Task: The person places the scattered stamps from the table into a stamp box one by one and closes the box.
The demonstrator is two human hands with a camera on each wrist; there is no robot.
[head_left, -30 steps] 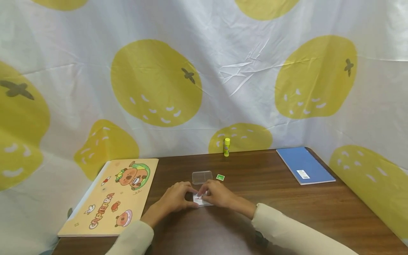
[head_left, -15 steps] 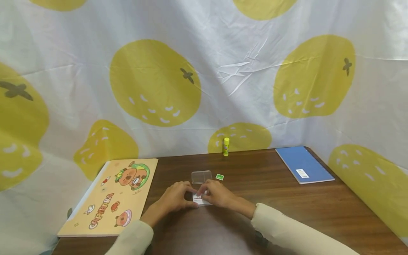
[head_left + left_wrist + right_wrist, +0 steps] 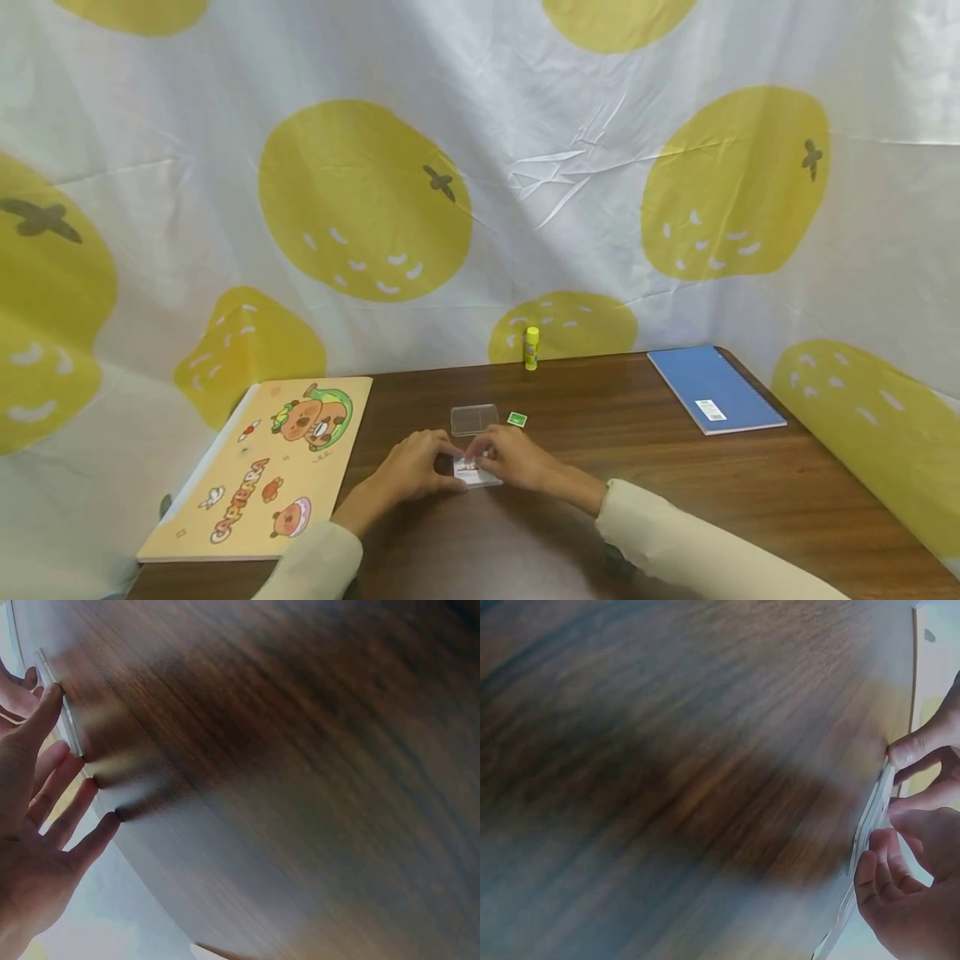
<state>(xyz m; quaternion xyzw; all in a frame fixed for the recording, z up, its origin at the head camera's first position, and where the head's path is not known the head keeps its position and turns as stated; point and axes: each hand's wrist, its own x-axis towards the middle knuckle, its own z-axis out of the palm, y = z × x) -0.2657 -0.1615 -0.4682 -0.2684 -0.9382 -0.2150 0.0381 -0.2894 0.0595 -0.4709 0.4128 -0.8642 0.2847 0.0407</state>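
A small flat case [image 3: 480, 481] with a white, red-printed card [image 3: 467, 468] on top lies on the table between the hands. My left hand [image 3: 412, 467] holds the case at its left end, thumb at the near edge and index finger at the far edge. In the left wrist view the other fingers of the left hand [image 3: 52, 787] are spread toward the table. My right hand [image 3: 517, 457] bends over the right part of the case, its thumb and index fingertips together on the card. The right hand [image 3: 911, 877] partly hides the case in the right wrist view.
Just behind the case lies a clear plastic lid [image 3: 475, 420], with a small green card [image 3: 517, 419] to its right. A yellow glue stick [image 3: 532, 348] stands at the back edge. A capybara-printed board [image 3: 262, 475] lies left, a blue notebook [image 3: 712, 387] right.
The head view has shifted slightly. Both hands stay at the case, with hardly any movement of the right fingertips on the card.
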